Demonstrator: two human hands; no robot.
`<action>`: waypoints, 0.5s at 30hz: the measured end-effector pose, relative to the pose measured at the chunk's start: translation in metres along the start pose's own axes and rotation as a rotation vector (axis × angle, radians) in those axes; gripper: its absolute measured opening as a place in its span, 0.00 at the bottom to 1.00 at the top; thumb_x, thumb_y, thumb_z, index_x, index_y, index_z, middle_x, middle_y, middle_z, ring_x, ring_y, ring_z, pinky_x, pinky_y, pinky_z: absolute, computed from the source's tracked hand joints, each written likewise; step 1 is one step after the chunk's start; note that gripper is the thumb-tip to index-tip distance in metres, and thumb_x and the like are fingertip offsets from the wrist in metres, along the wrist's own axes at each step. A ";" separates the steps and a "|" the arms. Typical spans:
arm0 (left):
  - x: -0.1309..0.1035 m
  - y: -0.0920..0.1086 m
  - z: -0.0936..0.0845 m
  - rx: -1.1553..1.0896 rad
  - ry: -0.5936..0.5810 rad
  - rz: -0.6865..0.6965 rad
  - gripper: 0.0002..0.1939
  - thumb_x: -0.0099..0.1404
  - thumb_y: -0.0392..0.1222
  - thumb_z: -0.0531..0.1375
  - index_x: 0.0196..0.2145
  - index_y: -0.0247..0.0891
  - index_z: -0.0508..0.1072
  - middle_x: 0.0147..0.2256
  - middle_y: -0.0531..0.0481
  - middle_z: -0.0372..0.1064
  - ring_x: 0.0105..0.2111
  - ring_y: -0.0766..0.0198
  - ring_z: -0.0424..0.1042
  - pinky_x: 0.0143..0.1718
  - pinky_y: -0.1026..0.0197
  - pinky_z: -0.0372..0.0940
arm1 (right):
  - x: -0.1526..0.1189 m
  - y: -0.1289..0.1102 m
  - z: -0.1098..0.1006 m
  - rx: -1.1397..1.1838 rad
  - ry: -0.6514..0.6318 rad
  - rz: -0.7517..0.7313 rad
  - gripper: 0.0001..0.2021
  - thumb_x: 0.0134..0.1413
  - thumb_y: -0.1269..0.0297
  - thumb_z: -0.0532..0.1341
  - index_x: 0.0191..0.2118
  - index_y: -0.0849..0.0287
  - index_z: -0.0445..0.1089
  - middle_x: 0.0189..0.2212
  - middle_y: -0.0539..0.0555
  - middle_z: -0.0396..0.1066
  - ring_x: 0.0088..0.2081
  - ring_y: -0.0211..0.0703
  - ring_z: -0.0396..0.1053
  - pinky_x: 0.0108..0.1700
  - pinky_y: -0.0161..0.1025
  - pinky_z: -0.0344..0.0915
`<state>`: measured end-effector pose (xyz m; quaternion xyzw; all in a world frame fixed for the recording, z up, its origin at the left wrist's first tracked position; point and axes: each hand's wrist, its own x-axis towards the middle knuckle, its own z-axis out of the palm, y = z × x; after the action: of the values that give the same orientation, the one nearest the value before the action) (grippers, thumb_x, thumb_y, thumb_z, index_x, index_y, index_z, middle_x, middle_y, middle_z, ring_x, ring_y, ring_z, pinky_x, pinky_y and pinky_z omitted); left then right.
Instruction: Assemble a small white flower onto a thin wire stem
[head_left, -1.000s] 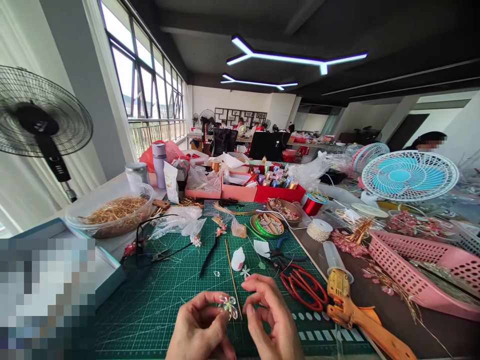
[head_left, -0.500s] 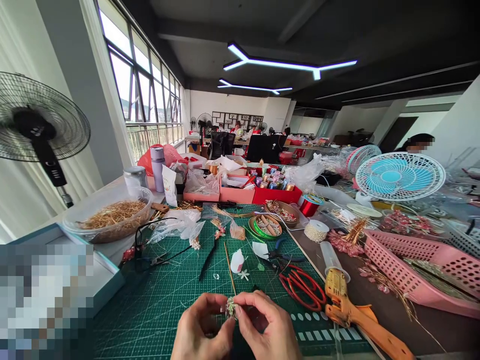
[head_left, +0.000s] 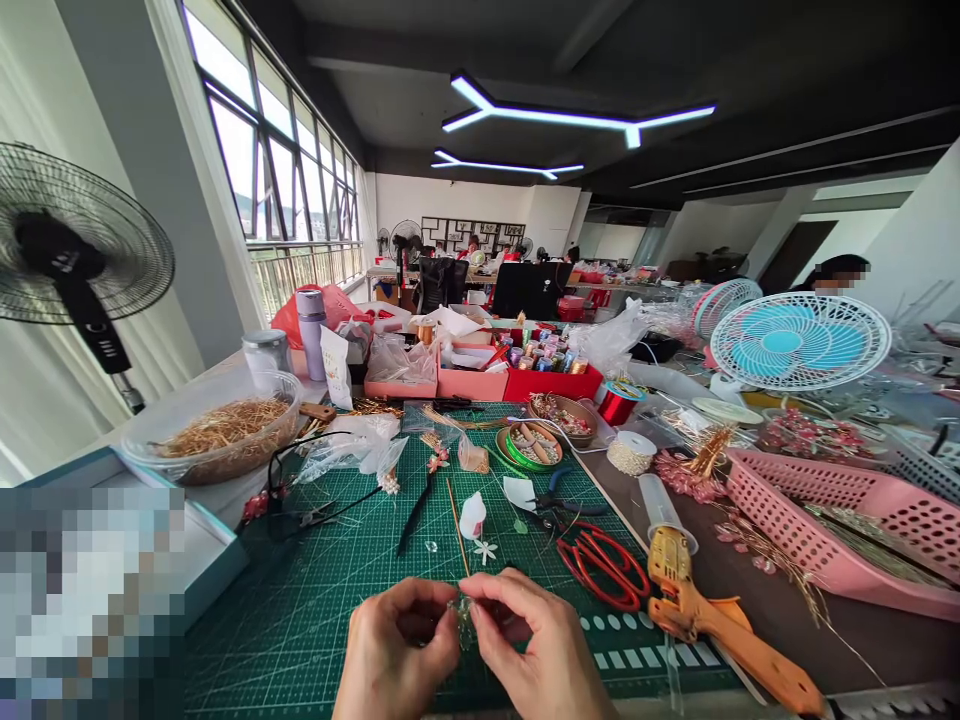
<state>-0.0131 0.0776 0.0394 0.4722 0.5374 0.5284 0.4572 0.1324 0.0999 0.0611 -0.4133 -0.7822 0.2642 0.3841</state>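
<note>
Close together over the green cutting mat, my left hand and my right hand pinch a small, pale, glittery flower-like ornament. Fingers cover much of it. Just beyond the fingertips, a thin brown stick lies on the mat, its near end meeting my right fingers in this view. A small white bottle, a white flower piece and a clear piece are a little farther off. Red-handled scissors lie right of my right hand.
An orange glue gun lies at the right, by a pink basket. Pliers and black tweezers rest on the mat. A clear bowl of golden wires stands left, a bead dish farther back.
The ornament has turned and sunk slightly between my fingers, so less of its face shows. My fingertips have drawn closer together, and the camera view has shifted a little.
</note>
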 end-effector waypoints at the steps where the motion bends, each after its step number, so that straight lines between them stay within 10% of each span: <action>1: 0.000 -0.001 0.001 -0.068 -0.018 -0.028 0.07 0.51 0.39 0.61 0.27 0.34 0.75 0.23 0.47 0.75 0.21 0.61 0.73 0.24 0.65 0.67 | 0.000 0.000 0.000 0.029 -0.013 0.018 0.10 0.53 0.69 0.53 0.37 0.60 0.71 0.29 0.54 0.72 0.28 0.38 0.72 0.28 0.30 0.70; 10: -0.004 0.001 0.016 -0.173 0.186 0.009 0.07 0.45 0.41 0.63 0.22 0.34 0.73 0.19 0.49 0.74 0.19 0.63 0.73 0.21 0.68 0.65 | -0.014 0.009 0.013 -0.268 0.349 -0.388 0.07 0.47 0.73 0.56 0.35 0.58 0.63 0.31 0.53 0.61 0.28 0.36 0.67 0.26 0.31 0.69; 15: -0.009 0.003 0.014 -0.195 0.169 -0.009 0.07 0.47 0.42 0.64 0.22 0.35 0.71 0.18 0.51 0.74 0.19 0.64 0.73 0.21 0.70 0.65 | -0.017 0.005 0.018 -0.531 0.780 -0.549 0.04 0.48 0.72 0.60 0.31 0.57 0.66 0.31 0.52 0.57 0.27 0.35 0.62 0.26 0.32 0.64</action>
<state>0.0023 0.0711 0.0416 0.3768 0.5221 0.6142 0.4563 0.1257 0.0865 0.0412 -0.3442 -0.7007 -0.2253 0.5829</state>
